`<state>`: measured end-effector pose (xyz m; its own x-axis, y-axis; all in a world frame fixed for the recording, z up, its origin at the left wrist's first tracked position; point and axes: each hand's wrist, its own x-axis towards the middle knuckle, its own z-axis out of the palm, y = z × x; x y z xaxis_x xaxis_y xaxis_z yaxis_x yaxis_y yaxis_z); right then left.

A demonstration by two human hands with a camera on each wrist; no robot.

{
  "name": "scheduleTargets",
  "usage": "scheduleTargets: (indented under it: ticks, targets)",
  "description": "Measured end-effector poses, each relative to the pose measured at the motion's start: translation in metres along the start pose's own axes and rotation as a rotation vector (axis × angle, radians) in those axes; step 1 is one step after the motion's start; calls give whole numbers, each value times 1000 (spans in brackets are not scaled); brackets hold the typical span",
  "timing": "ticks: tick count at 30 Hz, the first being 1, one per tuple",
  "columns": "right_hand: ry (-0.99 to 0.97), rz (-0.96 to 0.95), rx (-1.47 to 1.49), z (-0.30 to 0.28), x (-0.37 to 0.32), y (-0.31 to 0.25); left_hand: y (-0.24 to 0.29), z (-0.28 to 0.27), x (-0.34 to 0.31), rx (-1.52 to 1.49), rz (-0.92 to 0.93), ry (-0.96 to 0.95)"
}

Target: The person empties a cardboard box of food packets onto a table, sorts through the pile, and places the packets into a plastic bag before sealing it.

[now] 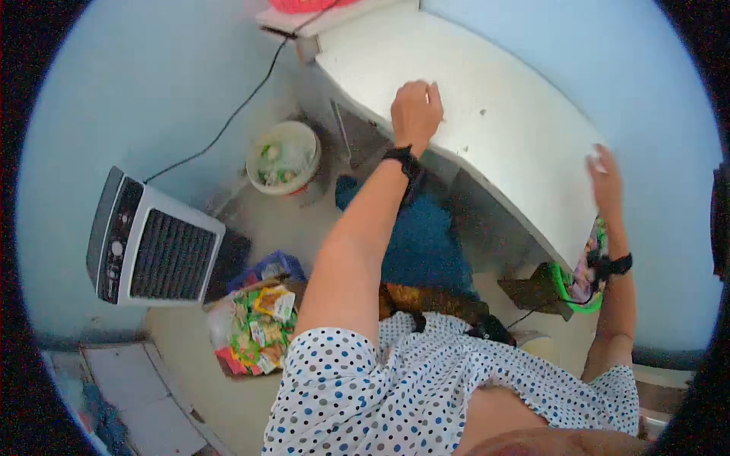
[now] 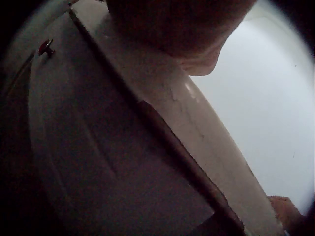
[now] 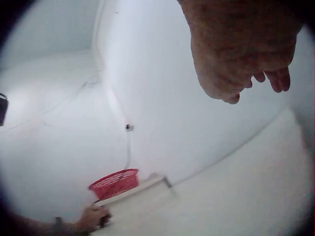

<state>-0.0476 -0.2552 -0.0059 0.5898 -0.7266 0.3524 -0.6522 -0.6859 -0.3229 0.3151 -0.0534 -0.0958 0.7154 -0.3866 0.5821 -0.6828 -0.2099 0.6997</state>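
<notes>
1. Nearest the camera, a white shirt [image 1: 365, 403] with blue, grey and black dots fills the bottom of the head view.
2. Far left stands a boxy unit [image 1: 173, 251] with a dark slatted front; a black cord [image 1: 254, 97] runs up from behind it.
3. Next come colourful packets [image 1: 262, 319] heaped near the floor, with a white bucket [image 1: 287, 188] beyond them holding clear plastic and something green.
4. Left of middle, a red basket [image 3: 115, 183] sits on a raised white surface at the bench's end.
5. The left hand [image 1: 417, 114], a black band at its wrist, is at the front edge of the white bench [image 1: 525, 167]. Its fingers are largely hidden, so I cannot tell the state of its grip.
6. The bench stretches across to the right, bearing a few dark specks.
7. The right hand [image 1: 606, 182], blurred, is at the bench's right end, beside the wall; its grip cannot be told either.
8. Below it sits a green-rimmed basket [image 1: 582, 305] with patterned contents.
</notes>
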Motion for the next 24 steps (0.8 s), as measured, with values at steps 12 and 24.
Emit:
scheduleTargets:
  ticks: [12, 24]
  targets:
    - [-245, -500, -379, 65, -56, -163, 8, -77, -72, 27, 213, -547]
    - [-3, -582, -301, 108, -32, -102, -114, -327, -251, 605, -539, -576]
